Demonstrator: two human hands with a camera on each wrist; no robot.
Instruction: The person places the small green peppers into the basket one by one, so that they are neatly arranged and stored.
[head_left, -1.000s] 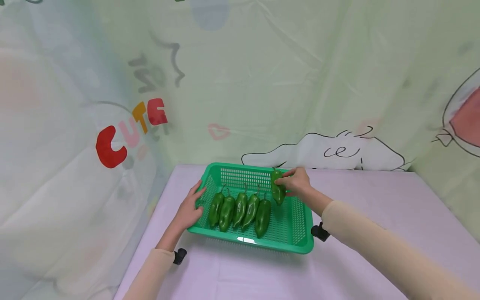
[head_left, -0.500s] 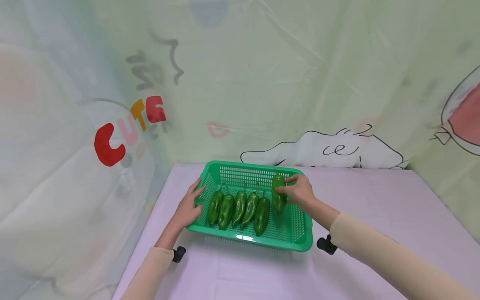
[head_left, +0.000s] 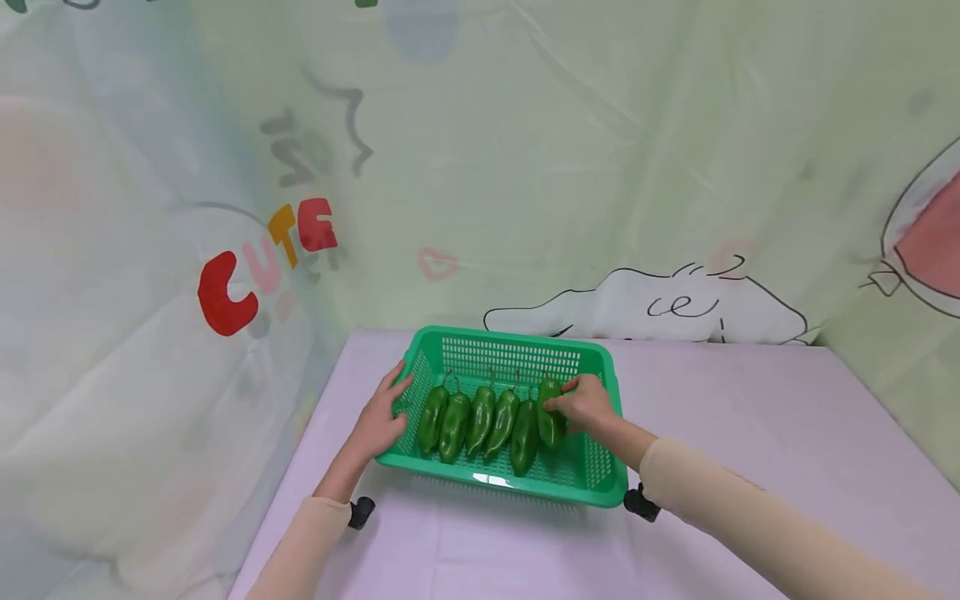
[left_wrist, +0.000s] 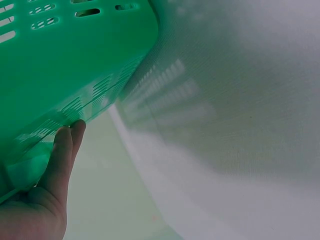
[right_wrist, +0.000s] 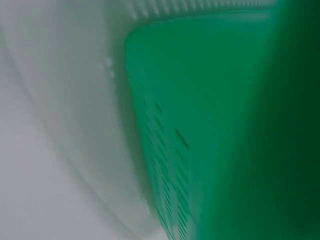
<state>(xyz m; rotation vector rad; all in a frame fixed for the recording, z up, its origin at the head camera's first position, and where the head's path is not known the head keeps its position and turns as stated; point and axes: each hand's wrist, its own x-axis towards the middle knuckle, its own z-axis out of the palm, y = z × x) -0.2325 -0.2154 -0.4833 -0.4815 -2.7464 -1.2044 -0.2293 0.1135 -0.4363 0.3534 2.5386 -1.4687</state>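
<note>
A green plastic basket (head_left: 492, 481) with slotted walls stands on the table. Several green peppers (head_left: 482, 421) lie in it side by side, stems toward the far wall. My right hand (head_left: 588, 402) reaches over the basket's right side and pinches one green pepper (head_left: 551, 414) between thumb and fingers. This pepper is low in the basket, close to the right end of the row. My left hand (head_left: 377, 419) holds the basket's left side at the rim. In the left wrist view, the left fingers (left_wrist: 61, 157) lie against the outer wall. The right wrist view shows the basket wall (right_wrist: 170, 100), not the hand.
A pale lilac cloth covers the table (head_left: 720, 417). Behind it and to the left hang printed curtains (head_left: 480, 167). Inside the basket, some bare floor (head_left: 573, 467) shows to the right of the peppers.
My right hand has lowered the pepper from near the basket's far rim, down and toward me, to beside the row. The left hand and the basket have stayed in place.
</note>
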